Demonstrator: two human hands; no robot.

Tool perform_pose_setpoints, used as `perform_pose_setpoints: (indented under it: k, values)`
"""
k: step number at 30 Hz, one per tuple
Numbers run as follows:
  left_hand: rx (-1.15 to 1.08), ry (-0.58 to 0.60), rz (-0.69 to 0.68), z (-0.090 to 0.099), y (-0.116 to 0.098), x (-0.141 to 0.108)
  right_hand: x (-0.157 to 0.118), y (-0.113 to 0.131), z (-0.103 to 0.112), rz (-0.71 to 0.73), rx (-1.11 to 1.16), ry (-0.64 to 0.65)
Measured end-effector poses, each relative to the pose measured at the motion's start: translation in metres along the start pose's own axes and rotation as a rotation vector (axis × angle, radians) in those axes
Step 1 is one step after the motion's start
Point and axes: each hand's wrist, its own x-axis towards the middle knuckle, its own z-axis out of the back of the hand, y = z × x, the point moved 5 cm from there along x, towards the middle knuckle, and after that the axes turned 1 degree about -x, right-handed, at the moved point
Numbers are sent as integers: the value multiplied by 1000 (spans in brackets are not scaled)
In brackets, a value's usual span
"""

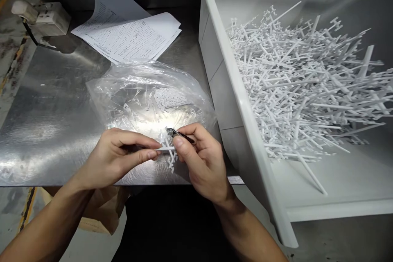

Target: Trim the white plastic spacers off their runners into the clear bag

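My left hand [115, 157] pinches the stem of a white plastic sprue [171, 163] between thumb and fingertips. Small branches with tiny parts stick out from the stem. In my right hand [205, 161] is a pair of small dark metal clippers [186, 136], its jaws right at the upper branches of the sprue. Whether the jaws touch a part is too small to tell. Just beyond both hands a clear plastic bag [119, 90] lies spread on the metal table [49, 131], with many tiny white pieces [170, 98] in it.
To the right stands a large white bin [245, 110], heaped with white sprues [294, 77]; its wall rises beside my right hand. Printed sheets [129, 35] lie at the back. A white socket block with a plug [50, 18] sits far left. A brown paper bag [102, 208] is below the table edge.
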Motion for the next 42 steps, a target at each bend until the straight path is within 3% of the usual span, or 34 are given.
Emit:
perform_pose_setpoints:
  k: [5,10,20,27,32,42]
  values:
    - [389,41,-315,-3,-22,1,2,-4,3,-16,-14,-7]
    - [432,55,-506,-8,-19,7,4,-4,3,-15,-61,-51]
    - [245,64,-420,-7,7,13,7,1,2,2,-194,-115]
    - [248,53,-456,-8,6,14,-1,0,2,-39,-3,-113]
    - [284,39,-481,-9,7,12,-3,1,-4,-35,-27,-22]
    - [364,43,-552,-11,7,10,-3,0,-4,-19,-53,-42]
